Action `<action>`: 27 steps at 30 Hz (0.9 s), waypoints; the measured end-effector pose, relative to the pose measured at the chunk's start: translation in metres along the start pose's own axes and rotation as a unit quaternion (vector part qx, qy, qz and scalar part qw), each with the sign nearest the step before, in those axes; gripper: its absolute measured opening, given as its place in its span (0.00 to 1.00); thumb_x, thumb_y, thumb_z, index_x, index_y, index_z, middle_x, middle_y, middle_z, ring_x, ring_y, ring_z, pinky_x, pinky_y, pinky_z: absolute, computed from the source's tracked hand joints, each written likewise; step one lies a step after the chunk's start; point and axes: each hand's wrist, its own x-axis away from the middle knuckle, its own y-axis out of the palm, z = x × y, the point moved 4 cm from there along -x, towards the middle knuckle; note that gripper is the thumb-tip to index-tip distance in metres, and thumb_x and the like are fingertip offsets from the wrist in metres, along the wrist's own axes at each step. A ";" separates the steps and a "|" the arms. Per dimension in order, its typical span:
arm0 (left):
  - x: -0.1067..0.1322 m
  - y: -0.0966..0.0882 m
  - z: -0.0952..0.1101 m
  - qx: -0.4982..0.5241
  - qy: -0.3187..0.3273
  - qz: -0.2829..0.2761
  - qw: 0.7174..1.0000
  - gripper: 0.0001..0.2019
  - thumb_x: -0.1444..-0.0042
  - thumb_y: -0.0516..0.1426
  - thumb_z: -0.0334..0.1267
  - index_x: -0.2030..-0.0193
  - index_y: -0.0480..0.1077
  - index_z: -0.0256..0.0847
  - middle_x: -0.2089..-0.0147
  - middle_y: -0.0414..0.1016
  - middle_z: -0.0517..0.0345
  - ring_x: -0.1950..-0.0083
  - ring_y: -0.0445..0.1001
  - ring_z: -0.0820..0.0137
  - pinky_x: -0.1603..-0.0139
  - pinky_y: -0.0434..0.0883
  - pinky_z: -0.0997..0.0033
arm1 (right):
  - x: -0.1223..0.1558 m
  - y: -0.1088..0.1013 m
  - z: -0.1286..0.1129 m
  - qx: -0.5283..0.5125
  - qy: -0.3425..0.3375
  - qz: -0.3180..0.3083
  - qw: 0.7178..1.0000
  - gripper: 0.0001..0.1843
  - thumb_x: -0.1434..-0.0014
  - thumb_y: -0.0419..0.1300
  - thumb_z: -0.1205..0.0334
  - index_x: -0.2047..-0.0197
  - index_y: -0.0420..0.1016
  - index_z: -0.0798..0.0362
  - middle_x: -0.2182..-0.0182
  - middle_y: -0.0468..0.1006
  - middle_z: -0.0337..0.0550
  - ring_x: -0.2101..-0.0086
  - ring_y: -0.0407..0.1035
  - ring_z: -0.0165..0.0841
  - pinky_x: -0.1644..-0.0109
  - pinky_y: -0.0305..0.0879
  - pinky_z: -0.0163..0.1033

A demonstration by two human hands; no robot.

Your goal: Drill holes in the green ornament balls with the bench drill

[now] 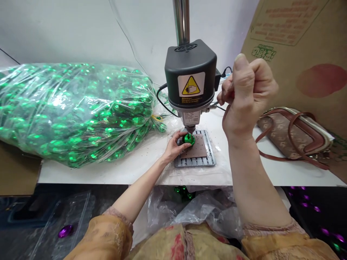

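Saw super glossy ball (189, 139), matt plastic machine housing (190, 66), shiny metal column (181, 22), crinkly plastic bag (78, 113), plus dull cardboard box (292, 54).

The clear bag (76, 112) of shiny green pieces is being carried by the white table (81, 175). The drill press (191, 74) and the brown handbag (298, 133) are being supported there also.

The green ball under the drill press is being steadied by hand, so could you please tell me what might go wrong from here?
The left hand holds the green ball just below the chuck of the drill press, so it could get nicked. The rounded ball might slip or spin, as no clamp shows on it.
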 end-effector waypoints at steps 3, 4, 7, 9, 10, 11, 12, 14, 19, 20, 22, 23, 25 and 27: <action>0.004 0.004 0.004 -0.023 0.023 0.009 0.999 0.30 0.54 0.74 0.55 0.48 0.77 0.43 0.38 0.76 0.45 0.26 0.65 0.46 0.24 0.58 0.45 | 0.000 0.000 -0.001 -0.007 -0.003 0.000 1.000 0.29 0.39 0.58 0.35 0.74 0.53 0.49 0.80 0.52 0.31 0.80 0.50 0.22 0.75 0.57 0.35; 0.006 0.006 0.005 -0.023 0.027 0.007 0.999 0.31 0.54 0.75 0.55 0.47 0.77 0.43 0.38 0.76 0.44 0.27 0.66 0.46 0.25 0.59 0.45 | 0.000 0.001 -0.001 -0.008 -0.007 0.002 1.000 0.29 0.39 0.58 0.35 0.75 0.53 0.49 0.80 0.51 0.31 0.80 0.50 0.22 0.75 0.57 0.35; 0.013 0.014 0.006 -0.006 0.030 -0.014 0.999 0.34 0.54 0.75 0.55 0.43 0.75 0.42 0.40 0.76 0.45 0.33 0.72 0.49 0.28 0.65 0.47 | 0.001 0.001 -0.004 -0.014 -0.020 0.007 1.000 0.29 0.38 0.59 0.37 0.75 0.52 0.49 0.81 0.52 0.31 0.80 0.50 0.21 0.75 0.56 0.35; 0.015 0.018 0.007 0.003 0.030 -0.022 0.999 0.34 0.53 0.74 0.55 0.42 0.74 0.42 0.40 0.77 0.45 0.36 0.74 0.51 0.30 0.68 0.49 | 0.001 0.002 -0.005 -0.026 -0.021 0.008 0.999 0.29 0.39 0.60 0.38 0.75 0.52 0.49 0.82 0.53 0.30 0.81 0.51 0.21 0.76 0.56 0.35; 0.016 0.020 0.007 0.008 0.027 -0.022 0.999 0.34 0.52 0.74 0.55 0.42 0.74 0.42 0.41 0.77 0.45 0.37 0.75 0.52 0.31 0.69 0.50 | 0.000 0.001 -0.006 -0.035 -0.020 0.010 0.999 0.29 0.39 0.61 0.38 0.76 0.52 0.49 0.82 0.54 0.30 0.81 0.51 0.21 0.76 0.55 0.35; 0.016 0.020 0.006 0.013 0.024 -0.021 0.999 0.34 0.52 0.74 0.55 0.42 0.74 0.41 0.42 0.78 0.45 0.38 0.76 0.52 0.32 0.70 0.50 | 0.000 0.001 -0.006 -0.041 -0.018 0.012 0.999 0.29 0.40 0.61 0.38 0.76 0.53 0.49 0.82 0.55 0.30 0.81 0.51 0.21 0.76 0.55 0.35; 0.016 0.021 0.006 0.018 0.021 -0.021 0.999 0.35 0.52 0.74 0.56 0.42 0.74 0.41 0.43 0.79 0.46 0.39 0.77 0.53 0.32 0.70 0.51 | 0.000 0.001 -0.006 -0.046 -0.014 0.012 0.999 0.29 0.41 0.62 0.38 0.76 0.53 0.49 0.82 0.55 0.29 0.82 0.51 0.21 0.76 0.55 0.35; 0.016 0.021 0.006 0.024 0.016 -0.022 0.999 0.35 0.52 0.74 0.57 0.42 0.73 0.41 0.45 0.80 0.46 0.41 0.78 0.54 0.34 0.72 0.51 | 0.000 0.001 -0.005 -0.053 -0.005 0.010 0.999 0.29 0.42 0.63 0.38 0.76 0.54 0.49 0.82 0.56 0.29 0.82 0.51 0.20 0.77 0.53 0.35; 0.017 0.022 0.008 0.031 0.016 -0.019 0.999 0.35 0.52 0.74 0.56 0.42 0.74 0.41 0.46 0.80 0.46 0.43 0.79 0.54 0.36 0.74 0.52 | 0.008 -0.005 -0.003 -0.075 -0.023 0.019 0.997 0.28 0.40 0.65 0.44 0.78 0.56 0.49 0.84 0.58 0.29 0.82 0.52 0.21 0.78 0.51 0.36; 0.017 0.022 0.008 0.031 0.016 -0.017 0.999 0.34 0.52 0.74 0.56 0.43 0.74 0.41 0.46 0.81 0.46 0.43 0.79 0.54 0.36 0.74 0.52 | 0.012 -0.007 -0.003 -0.068 -0.030 0.025 0.997 0.27 0.38 0.65 0.46 0.78 0.56 0.49 0.84 0.58 0.29 0.83 0.52 0.22 0.78 0.51 0.37; 0.017 0.022 0.009 0.031 0.018 -0.015 0.999 0.34 0.52 0.74 0.56 0.43 0.74 0.41 0.46 0.80 0.46 0.43 0.79 0.54 0.37 0.74 0.52 | 0.020 -0.010 -0.002 -0.050 -0.042 0.035 0.997 0.28 0.35 0.62 0.48 0.79 0.55 0.50 0.85 0.57 0.30 0.83 0.51 0.22 0.78 0.51 0.37; 0.017 0.022 0.009 0.032 0.019 -0.015 0.999 0.34 0.52 0.74 0.56 0.43 0.74 0.41 0.46 0.80 0.46 0.43 0.79 0.54 0.37 0.74 0.52 | 0.024 -0.010 -0.002 -0.045 -0.049 0.037 0.997 0.28 0.34 0.61 0.48 0.79 0.53 0.50 0.85 0.55 0.30 0.83 0.51 0.21 0.78 0.51 0.37; 0.017 0.022 0.008 0.034 0.020 -0.018 0.999 0.34 0.52 0.74 0.56 0.43 0.73 0.41 0.46 0.81 0.46 0.43 0.79 0.54 0.38 0.75 0.52 | 0.030 -0.012 -0.001 -0.057 -0.065 0.039 0.996 0.29 0.33 0.60 0.51 0.79 0.51 0.51 0.84 0.51 0.30 0.83 0.49 0.21 0.78 0.50 0.36; 0.018 0.023 0.007 0.034 0.018 -0.019 0.999 0.34 0.52 0.74 0.56 0.42 0.73 0.42 0.47 0.81 0.47 0.44 0.80 0.54 0.38 0.75 0.52 | 0.035 -0.013 -0.001 -0.085 -0.083 0.040 0.992 0.29 0.33 0.60 0.56 0.79 0.49 0.52 0.84 0.49 0.30 0.83 0.47 0.20 0.78 0.47 0.35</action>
